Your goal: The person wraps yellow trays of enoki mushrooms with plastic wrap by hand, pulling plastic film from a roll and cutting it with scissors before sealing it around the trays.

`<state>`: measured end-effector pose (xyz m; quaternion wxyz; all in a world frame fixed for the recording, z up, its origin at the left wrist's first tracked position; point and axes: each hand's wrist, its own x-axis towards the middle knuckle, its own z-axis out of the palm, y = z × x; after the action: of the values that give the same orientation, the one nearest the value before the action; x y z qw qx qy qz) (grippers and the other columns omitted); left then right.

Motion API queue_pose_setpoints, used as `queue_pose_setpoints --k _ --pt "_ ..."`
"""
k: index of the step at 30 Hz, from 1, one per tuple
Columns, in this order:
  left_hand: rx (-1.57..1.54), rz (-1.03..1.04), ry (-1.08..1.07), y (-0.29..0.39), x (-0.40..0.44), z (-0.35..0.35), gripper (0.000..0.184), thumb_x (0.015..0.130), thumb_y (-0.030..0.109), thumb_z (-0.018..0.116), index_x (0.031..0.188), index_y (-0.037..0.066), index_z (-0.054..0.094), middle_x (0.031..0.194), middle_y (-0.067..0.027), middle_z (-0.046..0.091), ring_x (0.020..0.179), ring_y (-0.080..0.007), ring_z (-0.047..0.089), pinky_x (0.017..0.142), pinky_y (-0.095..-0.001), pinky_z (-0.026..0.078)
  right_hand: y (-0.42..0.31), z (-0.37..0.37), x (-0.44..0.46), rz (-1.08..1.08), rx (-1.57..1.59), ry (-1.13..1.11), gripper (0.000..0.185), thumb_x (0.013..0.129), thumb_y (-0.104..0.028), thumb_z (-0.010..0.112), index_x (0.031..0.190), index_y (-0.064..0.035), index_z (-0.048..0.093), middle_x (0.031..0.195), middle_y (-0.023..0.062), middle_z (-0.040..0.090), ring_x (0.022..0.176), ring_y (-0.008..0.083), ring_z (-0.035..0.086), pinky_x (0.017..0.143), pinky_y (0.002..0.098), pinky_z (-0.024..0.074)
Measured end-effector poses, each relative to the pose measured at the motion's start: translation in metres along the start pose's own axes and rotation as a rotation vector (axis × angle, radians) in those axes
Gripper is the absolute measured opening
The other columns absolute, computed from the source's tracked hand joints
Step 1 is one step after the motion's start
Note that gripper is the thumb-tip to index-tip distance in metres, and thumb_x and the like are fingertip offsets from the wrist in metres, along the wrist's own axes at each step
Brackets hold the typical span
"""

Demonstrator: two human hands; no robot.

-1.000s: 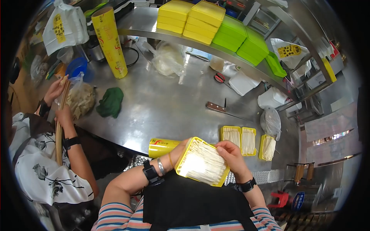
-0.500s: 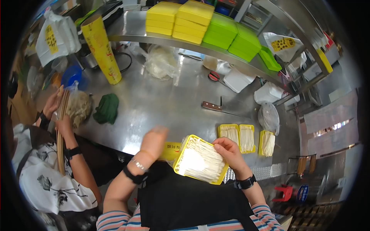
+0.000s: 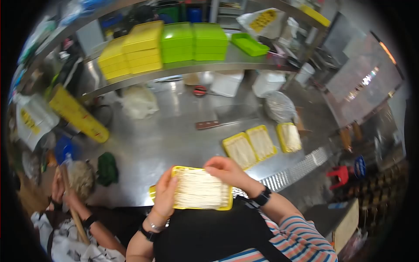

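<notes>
Near counter edge (image 3: 124, 205), left hand (image 3: 164, 194), right hand (image 3: 231, 174) on tray (image 3: 229, 200); knife (image 3: 210, 125) well apart.

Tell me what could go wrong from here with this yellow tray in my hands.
Spilling: the yellow tray, held in front of your black apron, is packed with thin white strands, so a tilt might tip some out.

Slipping: if your left hand loosened on the tray's side, it could drop.

Cutting: a knife lies on the counter near other filled trays; reaching there carelessly might nick you.
</notes>
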<state>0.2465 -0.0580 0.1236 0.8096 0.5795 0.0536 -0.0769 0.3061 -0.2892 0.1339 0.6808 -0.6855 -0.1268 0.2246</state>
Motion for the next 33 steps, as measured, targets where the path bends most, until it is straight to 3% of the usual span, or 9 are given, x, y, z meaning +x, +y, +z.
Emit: queue_pose_setpoints --k 9,13,15,18,24,27,29,30,33 --pt "-0.231 -0.226 -0.096 0.011 0.003 -0.001 0.032 0.098 0.019 0.053 0.121 -0.004 0.051 0.110 -0.0092 0.063 0.096 -0.0146 0.062 0.087 -0.0280 0.051 -0.021 -0.002 0.004 0.066 -0.048 -0.049 0.019 0.094 -0.021 0.060 0.102 -0.0033 0.060 0.088 0.0023 0.066 0.082 0.0057 0.059 0.073 0.0232 0.0483" --pt "-0.313 -0.267 -0.008 -0.003 0.001 -0.013 0.031 0.097 0.019 0.054 0.119 -0.004 0.052 0.110 -0.0102 0.063 0.096 -0.0155 0.063 0.087 -0.0296 0.051 -0.038 -0.014 0.030 0.068 -0.297 -0.249 0.033 0.095 -0.034 0.056 0.106 -0.0032 0.061 0.092 0.0074 0.068 0.085 0.0135 0.062 0.079 0.0285 0.0485" --pt "-0.353 -0.231 0.030 -0.010 0.003 -0.019 0.032 0.098 0.020 0.053 0.119 -0.004 0.052 0.111 -0.0112 0.063 0.097 -0.0163 0.063 0.087 -0.0302 0.052 -0.023 -0.036 0.060 -0.097 -0.626 -0.141 0.039 0.097 -0.040 0.051 0.111 -0.0054 0.062 0.097 0.0030 0.066 0.092 0.0111 0.060 0.084 0.0277 0.0464" --pt "-0.433 -0.269 0.096 -0.022 0.005 -0.032 0.036 0.099 0.024 0.051 0.118 -0.006 0.053 0.111 -0.0130 0.063 0.097 -0.0185 0.063 0.088 -0.0311 0.052 -0.008 -0.090 0.129 0.071 -0.507 -0.081 0.035 0.097 -0.034 0.051 0.108 -0.0039 0.064 0.095 0.0019 0.065 0.085 0.0114 0.062 0.073 0.0264 0.0487" --pt "-0.471 -0.285 0.238 -0.080 0.008 -0.052 0.028 0.097 0.021 0.054 0.113 -0.002 0.058 0.106 -0.0092 0.065 0.093 -0.0166 0.063 0.085 -0.0297 0.052 0.093 -0.165 0.291 -0.228 -0.711 0.113 0.019 0.094 -0.012 0.053 0.107 -0.0018 0.063 0.094 0.0028 0.064 0.085 0.0101 0.060 0.071 0.0235 0.0479" --pt "-0.455 -0.267 0.292 -0.077 0.009 -0.046 0.022 0.096 0.017 0.056 0.109 0.001 0.060 0.102 -0.0065 0.066 0.091 -0.0142 0.062 0.083 -0.0285 0.051 0.112 -0.165 0.350 -0.592 -0.702 0.331 0.023 0.091 -0.011 0.052 0.109 -0.0008 0.062 0.100 0.0110 0.065 0.093 0.0194 0.063 0.079 0.0302 0.0503" --pt "-0.425 -0.226 0.327 -0.075 0.009 -0.044 0.021 0.096 0.016 0.056 0.110 0.000 0.060 0.102 -0.0062 0.066 0.092 -0.0134 0.061 0.084 -0.0284 0.050 0.061 -0.146 0.346 -0.321 -1.130 0.389 0.028 0.088 -0.014 0.053 0.112 -0.0009 0.060 0.105 0.0202 0.064 0.104 0.0310 0.061 0.090 0.0400 0.0483" --pt "-0.431 -0.223 0.329 -0.080 0.009 -0.047 0.022 0.095 0.015 0.057 0.111 0.000 0.059 0.103 -0.0062 0.065 0.092 -0.0132 0.061 0.085 -0.0283 0.049 0.061 -0.150 0.364 -0.090 -0.907 0.371 0.033 0.086 -0.021 0.055 0.115 -0.0042 0.059 0.111 0.0240 0.060 0.109 0.0386 0.056 0.095 0.0472 0.0443" --pt "-0.445 -0.196 0.370 -0.072 0.012 -0.039 0.022 0.095 0.014 0.057 0.112 -0.001 0.059 0.105 -0.0067 0.065 0.093 -0.0137 0.061 0.085 -0.0286 0.049 0.095 -0.147 0.393 0.075 -1.051 0.625 0.030 0.087 -0.022 0.055 0.113 -0.0062 0.060 0.112 0.0215 0.059 0.111 0.0384 0.054 0.095 0.0439 0.0451"
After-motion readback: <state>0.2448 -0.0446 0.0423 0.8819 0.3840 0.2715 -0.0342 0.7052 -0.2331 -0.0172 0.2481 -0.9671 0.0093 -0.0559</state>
